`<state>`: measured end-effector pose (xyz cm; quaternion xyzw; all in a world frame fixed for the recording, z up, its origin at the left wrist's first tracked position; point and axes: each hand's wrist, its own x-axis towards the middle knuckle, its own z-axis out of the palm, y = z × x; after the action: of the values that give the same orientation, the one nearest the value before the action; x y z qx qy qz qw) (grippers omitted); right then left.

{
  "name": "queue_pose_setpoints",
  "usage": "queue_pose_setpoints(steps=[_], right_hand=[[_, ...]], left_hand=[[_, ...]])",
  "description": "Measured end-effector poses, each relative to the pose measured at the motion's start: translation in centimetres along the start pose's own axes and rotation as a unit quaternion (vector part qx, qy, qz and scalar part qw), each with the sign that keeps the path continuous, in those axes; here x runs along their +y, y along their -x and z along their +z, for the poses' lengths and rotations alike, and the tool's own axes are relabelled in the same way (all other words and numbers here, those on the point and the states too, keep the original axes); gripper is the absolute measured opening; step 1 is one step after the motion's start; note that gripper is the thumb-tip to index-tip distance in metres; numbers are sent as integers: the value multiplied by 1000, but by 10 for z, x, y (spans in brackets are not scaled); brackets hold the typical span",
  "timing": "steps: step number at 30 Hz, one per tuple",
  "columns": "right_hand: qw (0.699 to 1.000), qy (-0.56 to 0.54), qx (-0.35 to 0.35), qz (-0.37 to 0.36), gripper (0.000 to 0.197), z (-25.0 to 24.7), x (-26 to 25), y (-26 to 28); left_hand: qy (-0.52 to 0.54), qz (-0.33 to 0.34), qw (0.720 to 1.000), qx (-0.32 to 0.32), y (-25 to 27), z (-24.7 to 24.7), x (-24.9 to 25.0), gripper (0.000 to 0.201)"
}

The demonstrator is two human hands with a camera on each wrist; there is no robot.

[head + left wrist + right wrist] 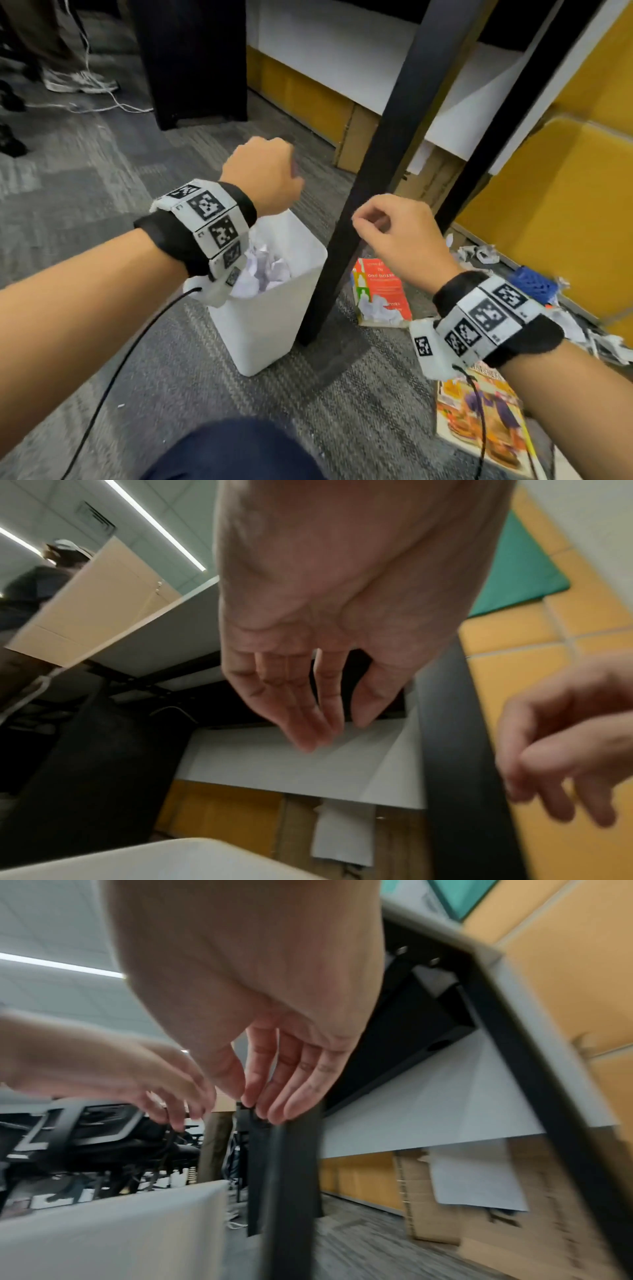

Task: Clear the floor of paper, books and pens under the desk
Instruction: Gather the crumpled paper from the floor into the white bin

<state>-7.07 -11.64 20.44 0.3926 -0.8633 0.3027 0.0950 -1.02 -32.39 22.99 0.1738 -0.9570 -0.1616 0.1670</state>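
My left hand (263, 171) hangs over the white bin (270, 329), which holds crumpled paper (263, 267). Its fingers (308, 718) droop relaxed and hold nothing. My right hand (394, 229) hovers beside the black desk leg (359, 192), fingers (294, 1093) loosely curled with the thumb near the index, nothing in it. On the carpet right of the leg lies a red book (383, 284) with a paper ball (376, 308) on it. A colourful magazine (479, 418) lies under my right wrist. More crumpled paper (479, 253) and a blue mesh holder (534, 284) sit by the yellow wall.
A second black desk leg (513, 120) slants at the right. Cardboard boxes (352, 137) line the wall under the desk. A dark cabinet (195, 61) stands at the back, with a white cable (102, 106) and another person's shoe (78, 82) at far left. My knee (233, 452) is at the bottom.
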Motion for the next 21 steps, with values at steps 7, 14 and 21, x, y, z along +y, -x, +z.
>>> queue_pose_setpoints(steps=[7,14,21], right_hand=[[992,27,-33,117,10,-3,116,71],[941,73,-189,272,11,40,214,141],[836,109,-434,316,48,55,248,160]], left_hand=[[179,156,971,-21,48,66,105,11],[128,148,959,-205,53,204,133,10],[-31,109,927,-358,48,293,126,39]])
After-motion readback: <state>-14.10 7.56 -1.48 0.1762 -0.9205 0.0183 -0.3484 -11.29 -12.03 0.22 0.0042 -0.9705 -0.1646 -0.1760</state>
